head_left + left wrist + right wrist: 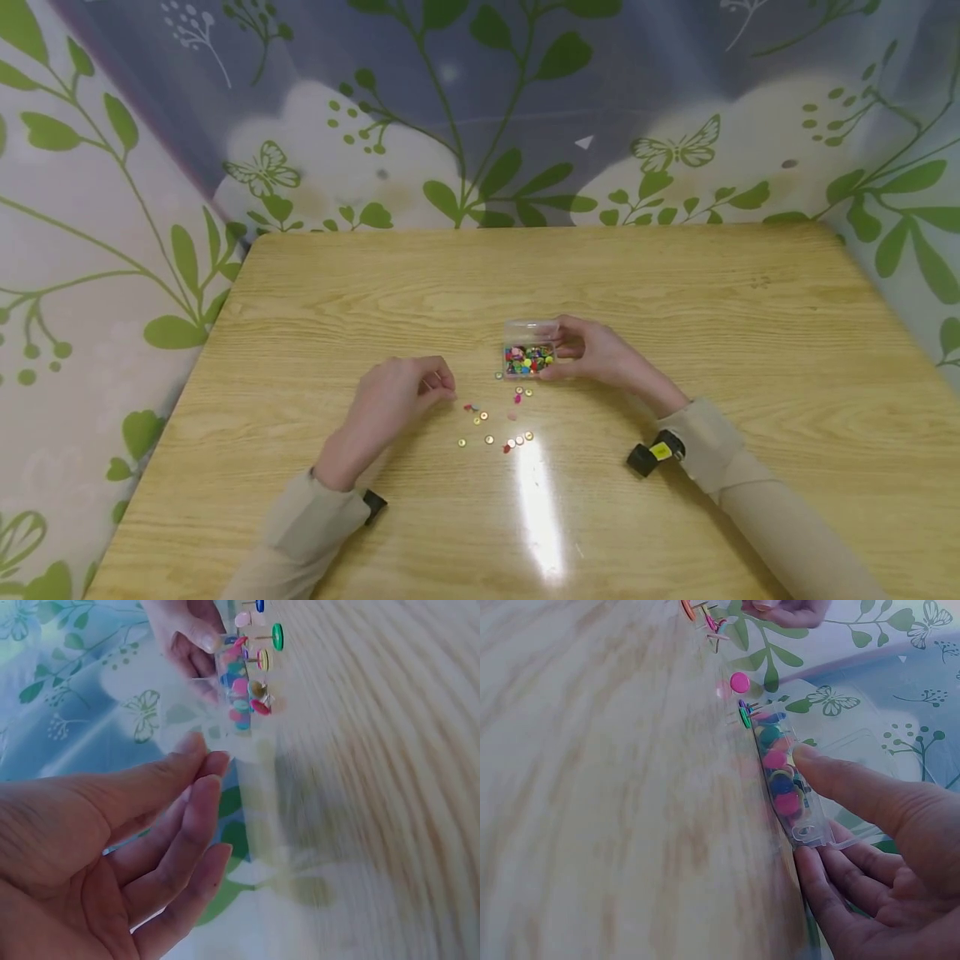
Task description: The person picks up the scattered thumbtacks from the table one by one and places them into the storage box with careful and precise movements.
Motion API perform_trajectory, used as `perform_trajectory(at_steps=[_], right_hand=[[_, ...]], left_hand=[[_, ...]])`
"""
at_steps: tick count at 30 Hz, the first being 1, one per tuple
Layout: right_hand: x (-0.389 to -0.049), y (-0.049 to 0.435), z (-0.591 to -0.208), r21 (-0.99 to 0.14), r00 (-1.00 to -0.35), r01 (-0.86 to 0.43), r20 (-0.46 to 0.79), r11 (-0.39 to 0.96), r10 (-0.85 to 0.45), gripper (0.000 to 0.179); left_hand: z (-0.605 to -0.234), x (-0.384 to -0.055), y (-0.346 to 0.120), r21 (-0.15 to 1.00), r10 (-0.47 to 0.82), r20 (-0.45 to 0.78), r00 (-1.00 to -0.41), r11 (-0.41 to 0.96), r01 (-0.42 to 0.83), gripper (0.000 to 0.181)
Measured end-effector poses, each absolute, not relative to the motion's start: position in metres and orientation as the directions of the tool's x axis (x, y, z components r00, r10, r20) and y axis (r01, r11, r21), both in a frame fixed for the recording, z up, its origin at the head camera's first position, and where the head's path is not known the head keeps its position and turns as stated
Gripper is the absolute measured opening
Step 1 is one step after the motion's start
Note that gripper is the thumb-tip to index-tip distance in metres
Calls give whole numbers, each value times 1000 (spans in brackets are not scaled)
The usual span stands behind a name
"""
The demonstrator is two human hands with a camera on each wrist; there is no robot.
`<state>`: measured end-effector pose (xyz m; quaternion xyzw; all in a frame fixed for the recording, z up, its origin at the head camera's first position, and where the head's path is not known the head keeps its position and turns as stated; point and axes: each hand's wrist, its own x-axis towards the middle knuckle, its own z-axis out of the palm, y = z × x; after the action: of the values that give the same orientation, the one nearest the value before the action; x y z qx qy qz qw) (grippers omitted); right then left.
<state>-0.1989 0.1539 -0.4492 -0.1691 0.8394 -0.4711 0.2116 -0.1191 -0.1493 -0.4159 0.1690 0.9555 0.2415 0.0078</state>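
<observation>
Loose thumbtacks (pixel 483 416) dot a wooden table (pixel 375 292) just right of the left hand (pixel 393 396), the nearer one, fingertips drawn close, any hold unclear; beyond, the right hand (pixel 600 354) grips the right end of an open clear plastic box (pixel 807 831), long side crosswise.

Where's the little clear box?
In the head view, the clear box is near the middle of the table, held by the right hand, beside scattered thumbtacks.
</observation>
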Motion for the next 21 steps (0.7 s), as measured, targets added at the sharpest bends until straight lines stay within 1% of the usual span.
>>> perform_trajectory(at_steps=[7,14,17,21], right_hand=[[-200,154,-449,-862,-853,-83,-197,500,-483,65],[-199,155,-449,-865,-852,-85,-194,494,-486,64],[-199,154,-448,-870,-852,-78,-196,487,-486,64],[-199,154,-448,-874,-851,-78,-192,479,-489,65]], left_hand=[[-416,-125,-140,479,326,113,-938,810,339,6],[-413,-133,-125,442,314,149,-938,827,348,6],[-411,-138,-115,445,323,156,-933,821,359,2],[-408,-145,-102,461,335,158,-929,807,370,5]])
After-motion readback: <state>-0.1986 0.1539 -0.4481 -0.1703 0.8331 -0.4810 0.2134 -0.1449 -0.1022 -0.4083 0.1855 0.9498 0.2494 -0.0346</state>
